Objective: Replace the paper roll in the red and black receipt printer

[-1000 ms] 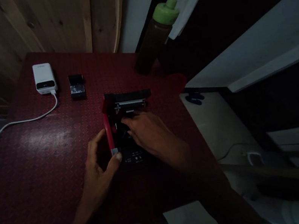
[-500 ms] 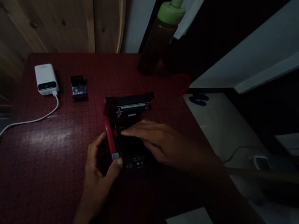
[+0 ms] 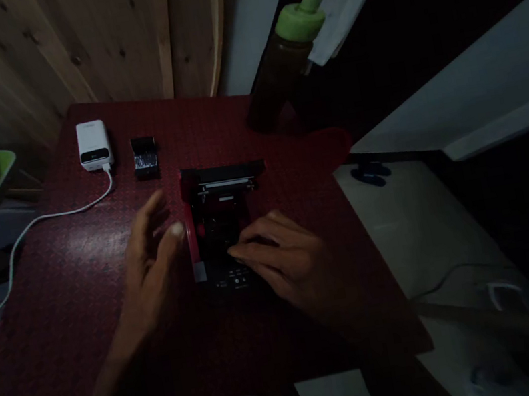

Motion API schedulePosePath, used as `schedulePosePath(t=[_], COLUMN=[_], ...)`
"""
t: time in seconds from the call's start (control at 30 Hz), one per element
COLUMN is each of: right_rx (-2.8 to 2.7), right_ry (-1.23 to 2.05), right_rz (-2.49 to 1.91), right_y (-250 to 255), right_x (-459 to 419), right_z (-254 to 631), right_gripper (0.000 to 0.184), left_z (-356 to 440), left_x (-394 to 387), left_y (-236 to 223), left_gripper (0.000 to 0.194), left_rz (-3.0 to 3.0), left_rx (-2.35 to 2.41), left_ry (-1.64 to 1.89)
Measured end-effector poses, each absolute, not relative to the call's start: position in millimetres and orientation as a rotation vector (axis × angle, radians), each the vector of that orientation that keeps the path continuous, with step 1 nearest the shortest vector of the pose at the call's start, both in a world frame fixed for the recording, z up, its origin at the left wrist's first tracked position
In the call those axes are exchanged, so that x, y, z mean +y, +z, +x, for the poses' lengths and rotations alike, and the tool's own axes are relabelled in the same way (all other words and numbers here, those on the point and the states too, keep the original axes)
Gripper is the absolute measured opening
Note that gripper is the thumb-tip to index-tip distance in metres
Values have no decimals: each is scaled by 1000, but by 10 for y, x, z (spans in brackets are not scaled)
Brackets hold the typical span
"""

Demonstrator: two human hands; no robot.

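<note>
A red and black device (image 3: pixel 193 237) sits on the table with its black lid (image 3: pixel 225 176) raised at the back. Small white symbols mark its front panel, and dark parts in its open compartment are hard to make out. My left hand (image 3: pixel 148 264) hovers at the device's left side, fingers spread and holding nothing. From the right, my right hand (image 3: pixel 281 252) reaches in with fingers bent together, the tips at the compartment's front edge. Whatever they pinch is too dark to name.
A small black piece with a shiny middle (image 3: pixel 145 157) lies behind left. Beside it is a white power bank (image 3: pixel 94 145) with a cable (image 3: pixel 64 213). A tall bottle with a green cap (image 3: pixel 298 22) stands at the back of the red table (image 3: pixel 85 309); slippers (image 3: pixel 369 175) lie on the floor.
My left hand has let go of the device's left side and drawn back to the left. My right fingertips have moved toward the compartment's front edge and curled together.
</note>
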State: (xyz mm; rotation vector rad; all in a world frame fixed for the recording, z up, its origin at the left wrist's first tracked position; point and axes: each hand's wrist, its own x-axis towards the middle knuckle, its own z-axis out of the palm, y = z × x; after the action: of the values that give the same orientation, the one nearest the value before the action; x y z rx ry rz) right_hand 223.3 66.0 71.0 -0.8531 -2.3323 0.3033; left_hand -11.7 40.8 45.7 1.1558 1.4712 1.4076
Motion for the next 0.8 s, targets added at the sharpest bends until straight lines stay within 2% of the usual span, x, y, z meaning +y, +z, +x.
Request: schedulePosePath(t=[0.07,0.13,0.2,0.27,0.37,0.4,0.5,0.53,0.6,0.8], right_rx=[-2299,-2269,-2254,-2252,-2257,-2258,-2236,-2222,-2198,-2187], right_ry=[266,214,145,50,-107,-151,-243,-258,-244,9], right_rz=[-865,-870,-894,-938,-965,-965,-986,-1003,-1023,-1005], right_y=[671,619,566,523,486,481,482,485,490,461], right_x=[565,477,393,315,225,206,180,180,185,194], right_z=[2226,2215,2204,2196,2187,2184,2174,2171,2170,2204], right_gripper=[25,25,24,21,18,19,19,19,18,23], left_z=[-138,-132,-99,-54,4,19,54,63,76,109], left_x=[674,897,1009,983,755,658,404,345,274,255], left_y=[518,561,586,584,521,483,352,316,270,266], left_gripper=[55,40,37,36,17,16,64,74,80,77], left_rz=[1300,1404,1416,1403,1348,1291,1069,1014,927,798], left_rx=[1433,1411,1397,1394,1403,1412,1420,1418,1383,1280], left_ry=[1465,1464,1479,1490,1459,1438,1386,1344,1268,1277])
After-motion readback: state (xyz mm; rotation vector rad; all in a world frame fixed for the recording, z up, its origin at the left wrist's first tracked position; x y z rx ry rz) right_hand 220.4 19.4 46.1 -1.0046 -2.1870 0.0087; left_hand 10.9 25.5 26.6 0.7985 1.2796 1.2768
